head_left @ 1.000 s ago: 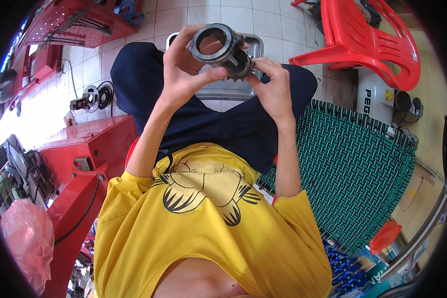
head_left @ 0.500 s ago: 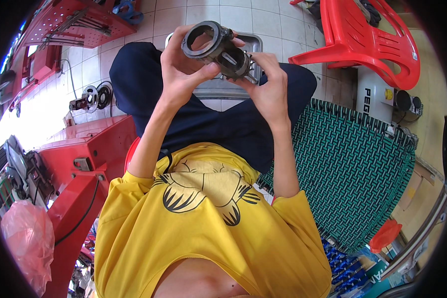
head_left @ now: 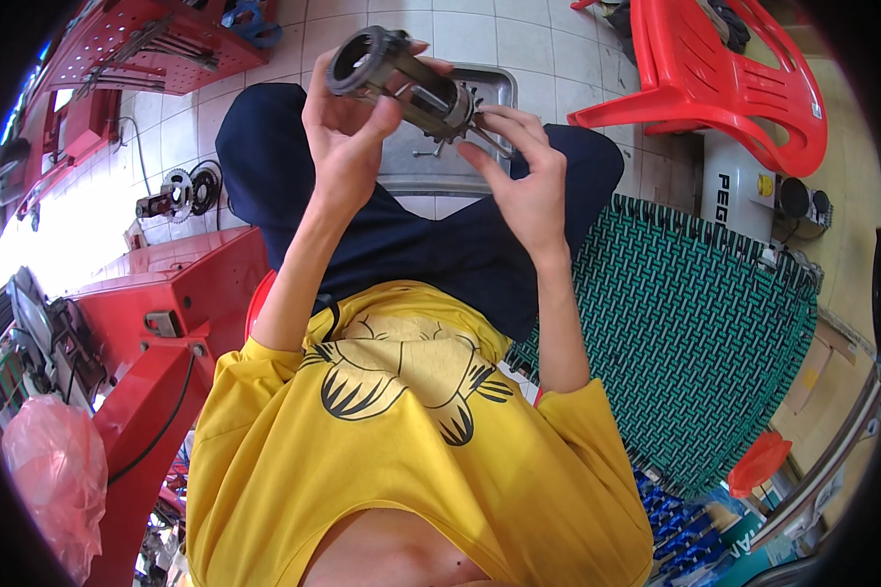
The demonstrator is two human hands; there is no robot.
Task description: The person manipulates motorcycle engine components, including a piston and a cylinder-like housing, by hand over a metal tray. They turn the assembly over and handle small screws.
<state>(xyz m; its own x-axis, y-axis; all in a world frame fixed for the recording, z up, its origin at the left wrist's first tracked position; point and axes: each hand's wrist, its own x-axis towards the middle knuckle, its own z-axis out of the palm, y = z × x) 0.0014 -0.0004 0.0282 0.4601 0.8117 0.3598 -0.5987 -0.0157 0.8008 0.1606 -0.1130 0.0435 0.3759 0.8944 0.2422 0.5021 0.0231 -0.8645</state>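
My left hand [head_left: 347, 137] is wrapped round a dark, hollow metal cylinder [head_left: 431, 93], raised over the tray between my knees. A thick round collar forms its upper left end, long slots run along its side, and its lower right end carries small teeth or prongs. At that toothed end is my right hand [head_left: 527, 171], thumb and fingers apart, the upper fingertips close to the prongs. A thin metal rod [head_left: 494, 142] shows between the thumb and fingers; whether it is fixed to the cylinder I cannot tell.
A grey metal tray [head_left: 426, 181] holding a small thin metal piece [head_left: 426, 153] lies beneath. Right are a green woven seat [head_left: 695, 342] and a red plastic chair [head_left: 715, 93]. Left stand red metal equipment [head_left: 166, 279] and a chainring-like part [head_left: 178, 193] on the tiled floor.
The cylinder has moved up and left with my left hand. My right thumb and fingers have spread away from its toothed end, and more of the tray shows beneath.
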